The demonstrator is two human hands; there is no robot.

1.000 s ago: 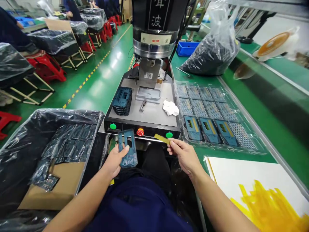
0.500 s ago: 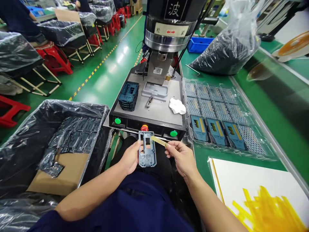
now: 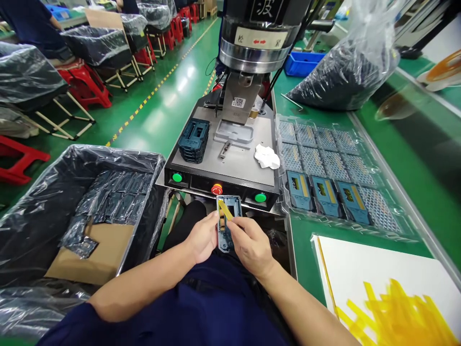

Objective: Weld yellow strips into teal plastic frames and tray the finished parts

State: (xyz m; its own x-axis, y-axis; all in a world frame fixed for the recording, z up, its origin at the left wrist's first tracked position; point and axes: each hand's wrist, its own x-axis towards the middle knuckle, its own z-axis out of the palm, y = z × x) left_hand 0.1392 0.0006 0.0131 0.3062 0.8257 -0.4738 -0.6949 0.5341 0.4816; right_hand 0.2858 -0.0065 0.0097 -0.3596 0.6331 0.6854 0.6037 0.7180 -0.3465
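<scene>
My left hand [image 3: 203,236] grips a blue plastic frame [image 3: 230,222] upright over my lap, just below the machine's front edge. My right hand [image 3: 250,244] pinches a short yellow tape strip [image 3: 225,209] and holds it against the frame's upper left side. Both hands touch the frame. On the machine's grey plate [image 3: 234,166] sit a stack of blue frames [image 3: 194,139], a metal nest [image 3: 235,133] under the press head [image 3: 254,36], and a white cloth [image 3: 267,156].
A clear tray [image 3: 324,144] on the green bench holds three taped blue frames [image 3: 326,192]. A white sheet [image 3: 363,269] with several yellow tape strips [image 3: 396,310] lies at right. A plastic-lined bin [image 3: 46,192] of blue frames stands at left. Green and red buttons [image 3: 216,189] face me.
My right hand brought the yellow strip leftward onto the frame. My left hand moved the frame a little to the right and closer to the machine front.
</scene>
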